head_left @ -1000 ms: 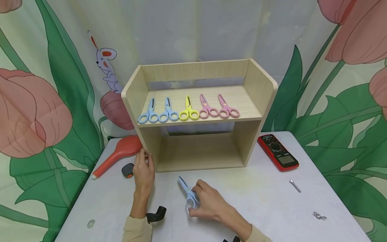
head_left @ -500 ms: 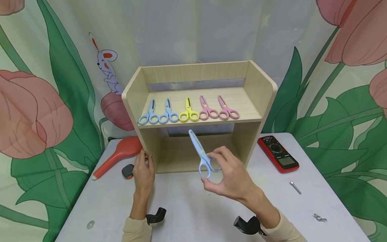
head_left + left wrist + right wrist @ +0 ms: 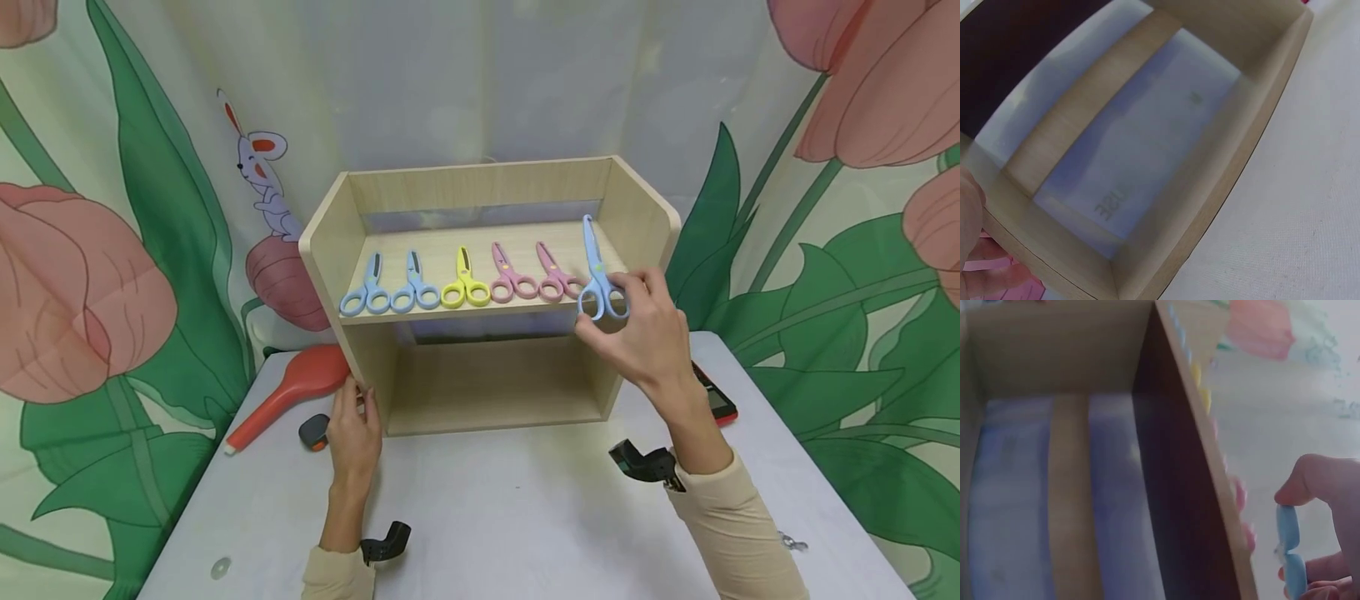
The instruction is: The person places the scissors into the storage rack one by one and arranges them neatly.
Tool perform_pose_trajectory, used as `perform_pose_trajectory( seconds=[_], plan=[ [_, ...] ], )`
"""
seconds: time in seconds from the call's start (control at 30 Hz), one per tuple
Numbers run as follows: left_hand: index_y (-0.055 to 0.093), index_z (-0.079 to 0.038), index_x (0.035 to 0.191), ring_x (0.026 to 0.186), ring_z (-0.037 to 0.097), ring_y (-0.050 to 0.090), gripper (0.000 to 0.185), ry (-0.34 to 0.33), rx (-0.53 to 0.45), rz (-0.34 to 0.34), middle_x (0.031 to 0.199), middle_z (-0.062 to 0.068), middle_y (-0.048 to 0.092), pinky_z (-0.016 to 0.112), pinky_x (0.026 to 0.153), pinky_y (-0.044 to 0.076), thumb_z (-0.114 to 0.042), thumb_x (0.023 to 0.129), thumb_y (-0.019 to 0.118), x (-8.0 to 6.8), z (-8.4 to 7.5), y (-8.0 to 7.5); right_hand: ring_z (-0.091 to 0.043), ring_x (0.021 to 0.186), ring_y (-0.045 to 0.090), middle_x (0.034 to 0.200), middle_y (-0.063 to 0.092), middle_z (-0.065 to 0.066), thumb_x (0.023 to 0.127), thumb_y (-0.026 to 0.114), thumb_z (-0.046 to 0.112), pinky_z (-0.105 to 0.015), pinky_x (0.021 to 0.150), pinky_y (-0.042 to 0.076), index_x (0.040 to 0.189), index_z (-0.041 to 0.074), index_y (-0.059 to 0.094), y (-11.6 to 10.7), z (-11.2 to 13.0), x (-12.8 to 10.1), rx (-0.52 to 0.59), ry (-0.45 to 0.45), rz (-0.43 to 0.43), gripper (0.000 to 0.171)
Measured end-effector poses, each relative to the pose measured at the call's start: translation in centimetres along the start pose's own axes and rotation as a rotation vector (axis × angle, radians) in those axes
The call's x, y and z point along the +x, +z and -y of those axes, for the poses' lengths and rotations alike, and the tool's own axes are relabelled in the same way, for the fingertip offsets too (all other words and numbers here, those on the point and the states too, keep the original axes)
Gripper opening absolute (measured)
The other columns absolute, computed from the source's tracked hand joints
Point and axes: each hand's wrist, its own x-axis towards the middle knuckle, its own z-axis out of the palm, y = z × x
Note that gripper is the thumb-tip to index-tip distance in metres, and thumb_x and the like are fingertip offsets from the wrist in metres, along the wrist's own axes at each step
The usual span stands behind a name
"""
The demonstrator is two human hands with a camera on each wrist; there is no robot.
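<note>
My right hand (image 3: 637,321) pinches a light blue pair of scissors (image 3: 597,275) by its handles, blades pointing up, at the right end of the upper board of a wooden shelf (image 3: 645,217). The same blue scissors (image 3: 1291,553) show between my fingertips (image 3: 1304,481) in the right wrist view. On the board lie two blue scissors (image 3: 390,287), a yellow pair (image 3: 465,283) and two pink pairs (image 3: 536,279) in a row. My left hand (image 3: 354,429) rests against the shelf's lower left front corner, fingers straight. The left wrist view looks into the shelf's lower compartment (image 3: 1147,150).
A red-orange paddle-shaped object (image 3: 292,387) and a small dark object with an orange tip (image 3: 313,432) lie left of the shelf. A red multimeter (image 3: 716,396) sits behind my right wrist. A washer (image 3: 220,568) and small metal hardware (image 3: 787,542) lie on the white table (image 3: 495,517).
My right hand picked the blue scissors off the table in front of the shelf and carried them up and right to the upper board's right end. The left hand stayed put.
</note>
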Motion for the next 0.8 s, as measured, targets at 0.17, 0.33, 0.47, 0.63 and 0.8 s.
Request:
perform_pose_trajectory(
  seconds=[0.17, 0.33, 0.47, 0.63, 0.8],
  plan=[
    [0.058, 0.003, 0.124, 0.09, 0.038, 0.07, 0.029, 0.009, 0.004, -0.006, 0.105, 0.025, 0.063, 0.049, 0.064, 0.062, -0.004, 0.097, 0.063, -0.2, 0.1, 0.0, -0.029, 0.064, 0.053, 0.108, 0.053, -0.017, 0.078, 0.07, 0.036, -0.036, 0.05, 0.043, 0.114, -0.006, 0.066, 0.1, -1.2, 1.1, -0.067, 0.062, 0.065, 0.056],
    [0.057, 0.003, 0.125, 0.09, 0.039, 0.07, 0.03, 0.006, 0.005, 0.002, 0.106, 0.025, 0.063, 0.048, 0.063, 0.062, -0.004, 0.097, 0.063, -0.1, 0.1, -0.2, -0.034, 0.067, 0.057, 0.11, 0.056, -0.019, 0.086, 0.063, 0.03, -0.045, 0.052, 0.051, 0.118, -0.005, 0.067, 0.1, -1.1, 1.1, -0.131, 0.07, 0.111, 0.048],
    [0.057, 0.003, 0.125, 0.091, 0.039, 0.07, 0.03, 0.005, 0.011, 0.0, 0.107, 0.025, 0.063, 0.048, 0.064, 0.062, -0.004, 0.097, 0.063, 0.0, 0.1, -0.4, -0.037, 0.077, 0.063, 0.115, 0.06, -0.022, 0.092, 0.057, 0.022, -0.051, 0.059, 0.056, 0.123, -0.003, 0.067, 0.2, -1.0, 0.9, -0.142, 0.055, 0.116, 0.041],
    [0.057, 0.003, 0.124, 0.092, 0.04, 0.07, 0.029, 0.008, 0.002, -0.007, 0.106, 0.025, 0.062, 0.05, 0.064, 0.062, -0.003, 0.097, 0.063, 0.1, 0.0, -0.3, -0.038, 0.075, 0.065, 0.125, 0.064, -0.02, 0.096, 0.052, 0.021, -0.048, 0.051, 0.053, 0.126, 0.0, 0.067, 0.3, -1.3, 1.0, -0.164, 0.03, 0.114, 0.039],
    [0.058, 0.003, 0.124, 0.091, 0.039, 0.07, 0.028, 0.006, -0.008, -0.009, 0.105, 0.025, 0.062, 0.05, 0.065, 0.062, -0.004, 0.097, 0.063, 0.4, -0.1, -0.2, -0.036, 0.077, 0.065, 0.134, 0.061, -0.017, 0.099, 0.049, 0.024, -0.043, 0.051, 0.051, 0.132, 0.001, 0.063, 0.3, -1.5, 1.1, -0.169, 0.026, 0.148, 0.042]
  ],
)
